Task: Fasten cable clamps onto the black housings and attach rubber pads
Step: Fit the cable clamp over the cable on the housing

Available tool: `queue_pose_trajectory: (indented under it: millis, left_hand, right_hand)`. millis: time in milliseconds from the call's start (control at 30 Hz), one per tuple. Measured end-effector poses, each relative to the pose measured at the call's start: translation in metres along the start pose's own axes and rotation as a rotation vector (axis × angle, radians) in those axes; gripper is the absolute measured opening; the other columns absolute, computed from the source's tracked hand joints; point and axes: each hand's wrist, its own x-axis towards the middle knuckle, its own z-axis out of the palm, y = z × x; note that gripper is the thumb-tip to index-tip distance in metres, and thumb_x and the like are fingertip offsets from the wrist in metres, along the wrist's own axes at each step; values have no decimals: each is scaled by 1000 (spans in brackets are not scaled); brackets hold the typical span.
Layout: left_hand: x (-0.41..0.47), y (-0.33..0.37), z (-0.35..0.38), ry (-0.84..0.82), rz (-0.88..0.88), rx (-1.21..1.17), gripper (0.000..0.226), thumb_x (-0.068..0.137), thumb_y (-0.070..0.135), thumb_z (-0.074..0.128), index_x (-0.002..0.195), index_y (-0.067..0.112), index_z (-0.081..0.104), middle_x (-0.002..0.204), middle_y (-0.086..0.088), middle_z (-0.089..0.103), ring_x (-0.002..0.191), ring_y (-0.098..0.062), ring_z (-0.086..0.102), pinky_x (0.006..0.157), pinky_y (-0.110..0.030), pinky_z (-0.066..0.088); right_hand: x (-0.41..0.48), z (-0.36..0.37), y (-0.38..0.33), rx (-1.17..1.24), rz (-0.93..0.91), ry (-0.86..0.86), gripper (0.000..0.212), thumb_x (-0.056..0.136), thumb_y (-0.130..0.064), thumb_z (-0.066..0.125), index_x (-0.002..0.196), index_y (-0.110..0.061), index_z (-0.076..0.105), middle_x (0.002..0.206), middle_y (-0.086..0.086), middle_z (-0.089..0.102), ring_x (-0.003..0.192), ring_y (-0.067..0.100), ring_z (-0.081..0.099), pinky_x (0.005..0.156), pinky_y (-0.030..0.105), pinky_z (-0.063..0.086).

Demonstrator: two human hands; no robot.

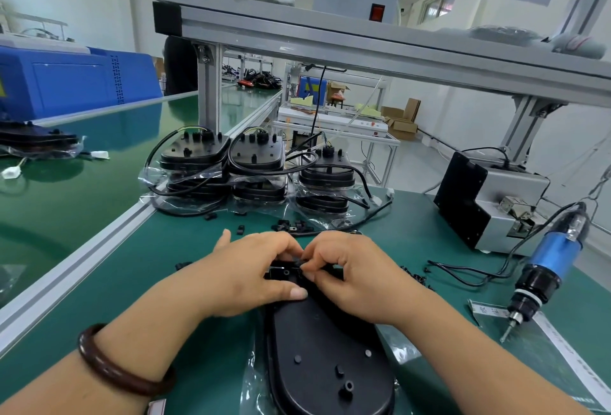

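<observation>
A black oval housing [325,358] lies on clear plastic on the green mat right in front of me. Both hands meet over its far end. My left hand [254,269] curls over that end, thumb pressed flat on the housing. My right hand [347,274] pinches a small black cable clamp [301,265] between thumb and fingertips at the housing's top. The spot under the fingers is mostly hidden. Several loose black clamps [291,226] lie scattered on the mat just beyond my hands.
Three stacks of black housings [254,163] with cables stand at the back of the mat. A blue electric screwdriver [545,269] hangs at the right, near a grey screw feeder [492,203]. Small black screws [416,275] lie right of my hand. An aluminium rail [82,265] borders the left.
</observation>
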Motion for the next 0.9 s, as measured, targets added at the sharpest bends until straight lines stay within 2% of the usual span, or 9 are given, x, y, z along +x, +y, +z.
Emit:
queue_pose_trajectory:
  millis: [100,167,233,300,467,633,767,900]
  left_hand:
    - [0,0,-2,81,14,99,35,80,59,60,104,51,37,104,28,49,103,7,44,114,-38,10]
    - [-2,3,-2,154,41,142,33,79,59,62,99,49,37,94,25,50,95,2,46,103,-26,27]
    - [-3,7,-1,228,49,182,30,78,59,62,99,46,45,93,23,51,95,-2,50,86,-25,41]
    - [-5,12,0,286,42,247,30,79,61,59,104,46,54,95,20,54,97,-3,51,81,-28,46]
    - [-7,18,2,272,5,374,38,82,68,47,115,52,56,96,16,54,99,-6,52,79,-29,48]
    - [-6,19,2,254,-32,373,38,82,68,48,116,51,57,100,18,56,102,-6,53,81,-29,49]
    - [-8,23,8,290,-36,335,44,80,68,51,122,57,45,103,19,57,104,-7,54,80,-29,48]
    - [-6,24,10,270,-60,296,35,81,66,52,115,57,53,98,18,57,100,-7,54,77,-29,48]
  right_hand:
    - [0,-2,0,-15,-25,-28,6,84,-5,67,80,-6,72,95,2,69,86,11,62,80,23,49]
    - [0,-3,1,-13,-30,-26,5,85,-5,67,81,-5,71,96,2,69,87,11,62,80,21,49]
    - [-1,-1,2,4,-32,-16,5,85,-6,68,81,-4,71,96,3,69,87,11,63,81,22,50]
    - [-2,0,4,29,-34,1,5,85,-5,69,81,-4,72,96,4,70,87,12,64,82,23,50]
    - [-4,0,9,101,-45,37,5,85,-7,71,83,-4,73,97,4,70,88,11,65,83,20,50]
    - [-5,0,11,117,-40,29,6,86,-8,69,82,-5,72,95,2,67,87,11,64,81,24,50]
    - [-6,1,11,112,-36,42,5,86,-7,69,83,-4,73,93,4,69,86,11,65,81,25,52]
    - [-9,1,13,124,-43,63,9,85,-6,69,90,-6,76,96,3,71,89,10,66,84,21,50]
